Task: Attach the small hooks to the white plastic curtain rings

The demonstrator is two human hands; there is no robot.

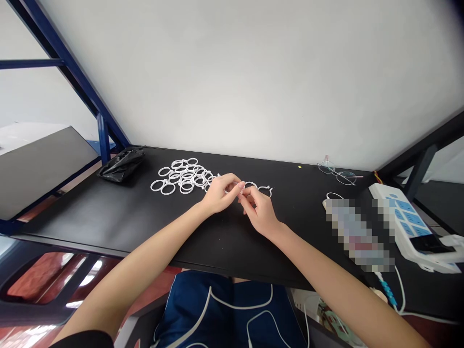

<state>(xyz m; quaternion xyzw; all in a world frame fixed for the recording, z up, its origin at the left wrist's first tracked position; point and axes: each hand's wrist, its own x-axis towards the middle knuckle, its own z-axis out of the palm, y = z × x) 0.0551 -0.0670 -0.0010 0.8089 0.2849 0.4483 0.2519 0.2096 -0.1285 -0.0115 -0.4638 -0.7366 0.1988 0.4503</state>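
Observation:
My left hand (pixel 224 192) and my right hand (pixel 256 208) meet above the middle of the black table, fingertips pinched together. A white ring (pixel 251 183) shows as an arc just behind the fingers; the part at the fingertips is hidden. A bit of white also shows under the fingers of my left hand. Just right of the hands lies an opened white ring (pixel 266 188) with small knobbed ends. To the left, a loose pile of white rings (pixel 186 176), several joined in pairs, spreads over the table and reaches close to my left hand.
A crumpled black plastic bag (pixel 123 165) sits at the table's back left. On the right are eyeglasses (pixel 337 173), a blurred phone (pixel 357 234) on a cable and a white power strip (pixel 413 227). The black table (pixel 217 241) meets a pale wall (pixel 253 82).

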